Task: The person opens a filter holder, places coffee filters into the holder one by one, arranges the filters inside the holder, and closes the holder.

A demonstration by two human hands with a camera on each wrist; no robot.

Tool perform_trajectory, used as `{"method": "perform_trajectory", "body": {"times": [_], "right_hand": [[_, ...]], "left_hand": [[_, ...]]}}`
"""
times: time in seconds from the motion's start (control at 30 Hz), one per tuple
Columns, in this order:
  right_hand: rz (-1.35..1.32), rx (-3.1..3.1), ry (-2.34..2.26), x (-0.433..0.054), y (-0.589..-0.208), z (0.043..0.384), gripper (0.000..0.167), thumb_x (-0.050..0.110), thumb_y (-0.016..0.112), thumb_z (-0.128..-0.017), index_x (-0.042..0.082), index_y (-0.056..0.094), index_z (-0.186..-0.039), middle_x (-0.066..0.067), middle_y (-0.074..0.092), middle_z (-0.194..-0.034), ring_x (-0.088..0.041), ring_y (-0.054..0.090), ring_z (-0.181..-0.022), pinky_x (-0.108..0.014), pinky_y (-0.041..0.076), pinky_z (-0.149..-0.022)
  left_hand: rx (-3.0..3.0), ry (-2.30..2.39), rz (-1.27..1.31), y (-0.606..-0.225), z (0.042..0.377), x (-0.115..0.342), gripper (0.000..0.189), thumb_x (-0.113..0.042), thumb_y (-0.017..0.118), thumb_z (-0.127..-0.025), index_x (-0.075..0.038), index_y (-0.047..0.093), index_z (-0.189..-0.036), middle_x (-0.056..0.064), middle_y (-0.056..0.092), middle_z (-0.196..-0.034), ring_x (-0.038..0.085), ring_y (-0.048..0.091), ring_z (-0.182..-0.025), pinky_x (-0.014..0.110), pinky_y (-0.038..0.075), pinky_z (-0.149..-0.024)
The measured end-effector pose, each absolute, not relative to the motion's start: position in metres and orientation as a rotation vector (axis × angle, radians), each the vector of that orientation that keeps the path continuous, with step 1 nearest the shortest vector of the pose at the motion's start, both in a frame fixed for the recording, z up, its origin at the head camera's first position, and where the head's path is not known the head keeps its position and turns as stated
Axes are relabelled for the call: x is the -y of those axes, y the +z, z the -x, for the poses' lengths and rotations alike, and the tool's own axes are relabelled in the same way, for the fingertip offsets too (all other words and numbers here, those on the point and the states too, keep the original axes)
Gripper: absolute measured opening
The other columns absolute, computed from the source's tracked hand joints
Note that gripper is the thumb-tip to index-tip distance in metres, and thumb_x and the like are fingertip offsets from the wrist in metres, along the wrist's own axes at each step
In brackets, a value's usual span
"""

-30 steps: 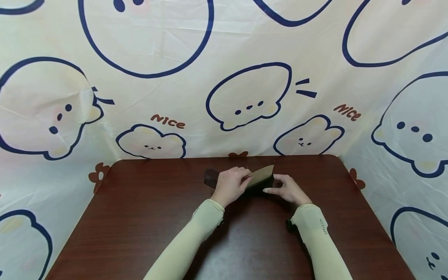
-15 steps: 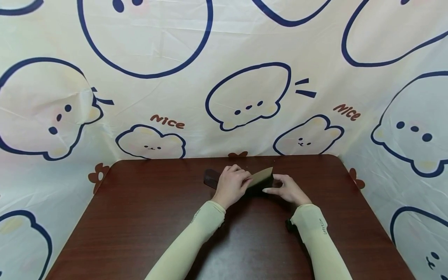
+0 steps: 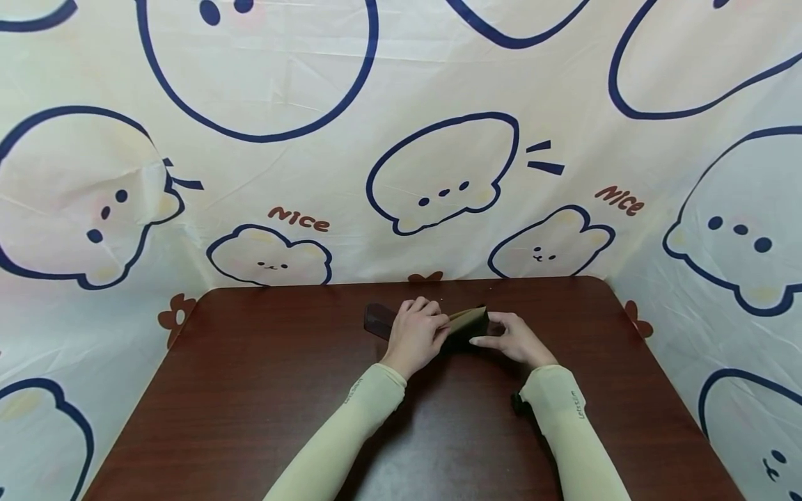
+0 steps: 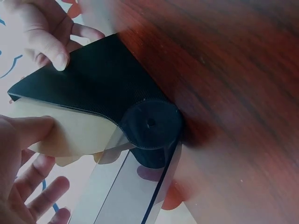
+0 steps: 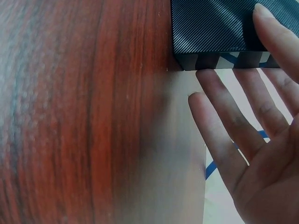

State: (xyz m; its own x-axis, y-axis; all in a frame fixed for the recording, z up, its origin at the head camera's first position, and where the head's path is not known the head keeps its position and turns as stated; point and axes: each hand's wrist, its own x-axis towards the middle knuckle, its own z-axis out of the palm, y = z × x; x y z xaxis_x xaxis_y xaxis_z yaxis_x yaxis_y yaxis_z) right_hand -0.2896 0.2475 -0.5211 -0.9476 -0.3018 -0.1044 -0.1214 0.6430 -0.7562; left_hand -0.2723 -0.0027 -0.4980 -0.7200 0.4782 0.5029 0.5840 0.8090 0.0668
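Note:
A black, finely ribbed, flat wedge-shaped case (image 4: 93, 70) with a round pivot (image 4: 152, 123) stands on the table. From the pivot a clear plastic arm (image 4: 126, 186) extends; its end (image 3: 378, 320) sticks out past my left hand in the head view. A tan, paper-like sheet (image 4: 70, 128) lies along the case's open side. My left hand (image 3: 415, 334) pinches that sheet, thumb on its face and fingers behind. My right hand (image 3: 516, 339) holds the case's right end, thumb on the ribbed face (image 5: 215, 25) and fingers under the far edge. The sheet's lower part is hidden inside the case.
The dark brown wooden table (image 3: 282, 417) reaches out on all sides of the hands. A cream cloth (image 3: 288, 174) with blue cartoon outlines hangs behind the table and along both sides.
The tan sheet has sunk lower into the black case, its upper corner now near the case's edge. My left hand has shifted slightly with it; the right hand has stayed put.

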Motion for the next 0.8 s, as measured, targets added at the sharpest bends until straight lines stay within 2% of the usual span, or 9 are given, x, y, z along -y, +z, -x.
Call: {"method": "perform_trajectory", "body": {"times": [0.33, 0.63, 0.8], "right_hand": [[0.334, -2.650, -1.196, -0.2465, -0.5203, 0.2898, 0.026, 0.034, 0.081, -0.091, 0.020, 0.072, -0.112, -0.002, 0.069, -0.098, -0.020, 0.058, -0.090, -0.036, 0.048, -0.084], [0.340, -2.646, -1.194, -0.2457, -0.5214, 0.2906, 0.027, 0.034, 0.081, -0.091, 0.019, 0.072, -0.113, -0.002, 0.069, -0.098, -0.019, 0.059, -0.090, -0.035, 0.049, -0.085], [0.326, -2.636, -1.194, -0.2472, -0.5215, 0.2898, 0.031, 0.035, 0.081, -0.092, 0.020, 0.072, -0.117, -0.002, 0.071, -0.105, -0.020, 0.060, -0.094, -0.038, 0.050, -0.090]], "left_hand": [[2.570, -0.187, 0.783, -0.5009, 0.2709, -0.0004, 0.009, -0.036, 0.074, -0.097, -0.032, 0.080, -0.092, -0.011, 0.063, -0.098, 0.014, 0.057, -0.104, 0.039, 0.046, -0.102], [2.601, -0.106, 0.777, -0.5026, 0.2729, -0.0008, 0.011, -0.037, 0.072, -0.098, -0.032, 0.080, -0.093, -0.011, 0.061, -0.097, 0.014, 0.056, -0.103, 0.037, 0.045, -0.101], [2.613, -0.156, 0.778, -0.5017, 0.2726, -0.0017, 0.013, -0.039, 0.070, -0.100, -0.030, 0.079, -0.100, -0.010, 0.063, -0.099, 0.014, 0.057, -0.106, 0.038, 0.046, -0.104]]}}
